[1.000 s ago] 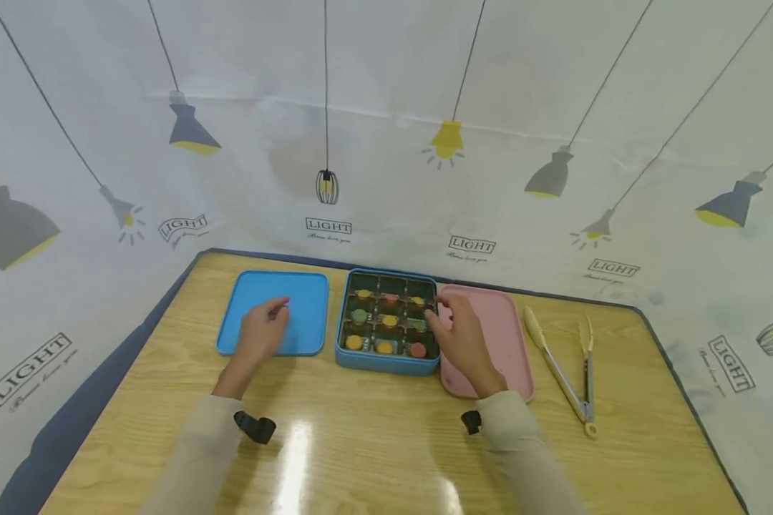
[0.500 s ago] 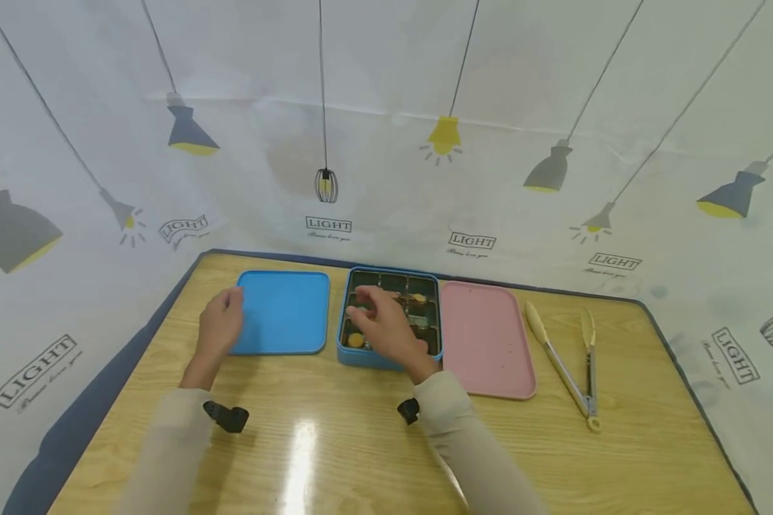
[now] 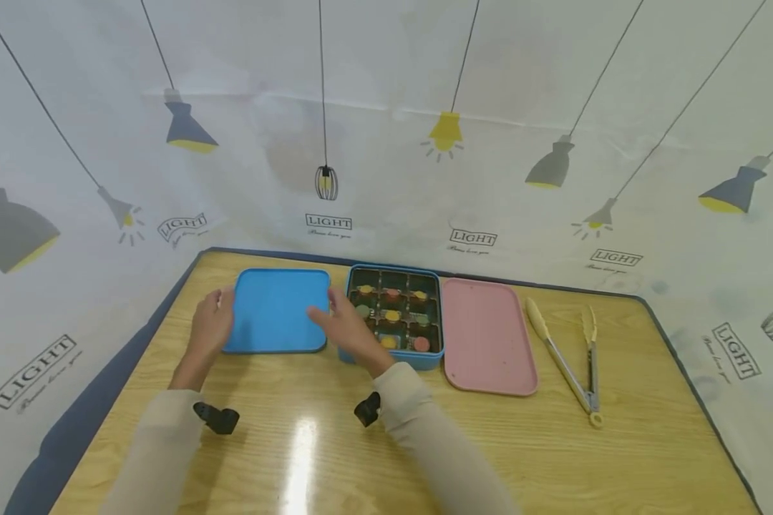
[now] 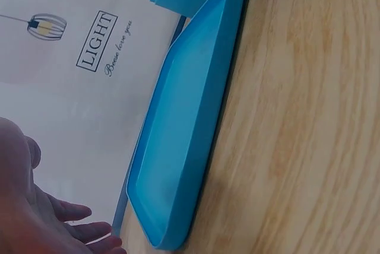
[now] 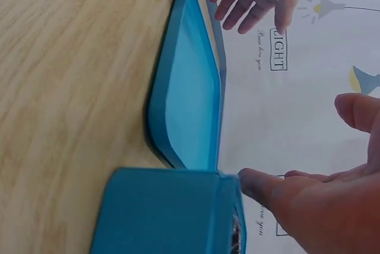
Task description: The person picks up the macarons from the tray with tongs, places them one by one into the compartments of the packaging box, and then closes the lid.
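Observation:
A shallow blue lid (image 3: 280, 307) lies hollow side up on the table, its raised rim plain in the left wrist view. My left hand (image 3: 211, 322) is at the lid's left edge, fingers extended and holding nothing. Over the gap between the lid and a blue box (image 3: 425, 362) is my right hand (image 3: 351, 330), also holding nothing, thumb and fingers spread by the lid's right edge. It hides the box's front left corner. Dark compartments in the box hold several small round yellow, green and red pieces (image 3: 421, 345). In the right wrist view, the right hand (image 5: 314, 200) hovers above the box's rim.
A pink tray (image 3: 489, 336) lies directly right of the box. Farther right, tongs (image 3: 582, 400) with cream tips rest spread apart on the wooden table (image 3: 335, 443). A white backdrop (image 3: 386, 157) printed with lamps rises behind the table's back edge.
My right hand has moved left from the box's right side, across the box, to the lid's right edge. My left hand has shifted left from over the lid to its left edge.

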Demonstrator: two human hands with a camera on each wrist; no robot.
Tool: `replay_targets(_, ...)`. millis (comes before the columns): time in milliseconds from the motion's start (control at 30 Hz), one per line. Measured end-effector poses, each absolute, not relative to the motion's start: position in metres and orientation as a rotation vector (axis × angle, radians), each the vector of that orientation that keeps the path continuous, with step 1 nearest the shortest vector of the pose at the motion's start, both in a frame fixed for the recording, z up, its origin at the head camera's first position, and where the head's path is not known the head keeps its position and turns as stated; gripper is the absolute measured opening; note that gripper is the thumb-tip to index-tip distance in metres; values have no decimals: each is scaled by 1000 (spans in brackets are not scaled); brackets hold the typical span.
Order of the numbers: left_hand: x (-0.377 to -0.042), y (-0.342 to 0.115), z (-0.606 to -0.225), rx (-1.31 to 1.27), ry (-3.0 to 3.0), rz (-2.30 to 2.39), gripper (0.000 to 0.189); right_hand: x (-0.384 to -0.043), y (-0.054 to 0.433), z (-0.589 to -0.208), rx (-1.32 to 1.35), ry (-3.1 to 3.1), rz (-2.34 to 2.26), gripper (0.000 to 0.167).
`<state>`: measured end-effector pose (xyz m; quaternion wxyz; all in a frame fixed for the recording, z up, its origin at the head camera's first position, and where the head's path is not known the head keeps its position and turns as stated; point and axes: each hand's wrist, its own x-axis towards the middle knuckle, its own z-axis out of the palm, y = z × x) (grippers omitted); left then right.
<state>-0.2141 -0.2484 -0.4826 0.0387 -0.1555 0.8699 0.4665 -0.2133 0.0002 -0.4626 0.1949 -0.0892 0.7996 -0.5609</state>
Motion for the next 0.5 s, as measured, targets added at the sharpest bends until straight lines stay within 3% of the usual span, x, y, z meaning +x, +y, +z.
replay_targets(500,-216,-254,-492,-488,2529,1388,79,-214,-31,-465,56,2125,-1574,85)
